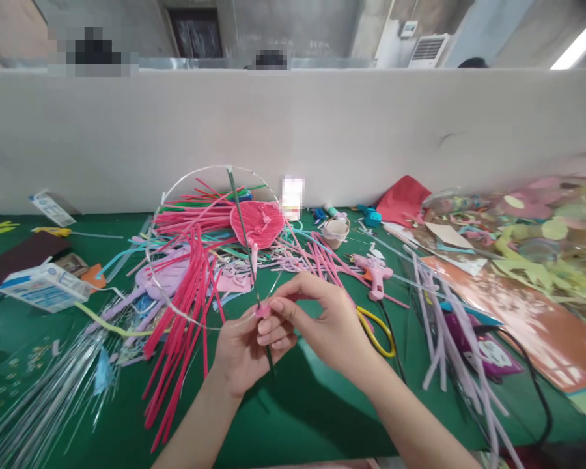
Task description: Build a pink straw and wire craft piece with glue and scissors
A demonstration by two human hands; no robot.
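My left hand is closed around a thin dark green stem that runs upright through the grip, its lower end showing below the fingers. At the fingertips a small pink piece sits on the stem, and my right hand pinches at it with thumb and forefinger. A large thin white hoop rises behind the stem; it appears to meet the stem at the top and near the hands. Beyond the hands lies a round pink-red piece made of pipe cleaners, with a small pink figure on it.
Pink-red pipe cleaners and silver wires spread at left. A pink glue gun and yellow-handled scissors lie right of the hands. Lilac pipe cleaners are farther right. A white partition stands behind the green table.
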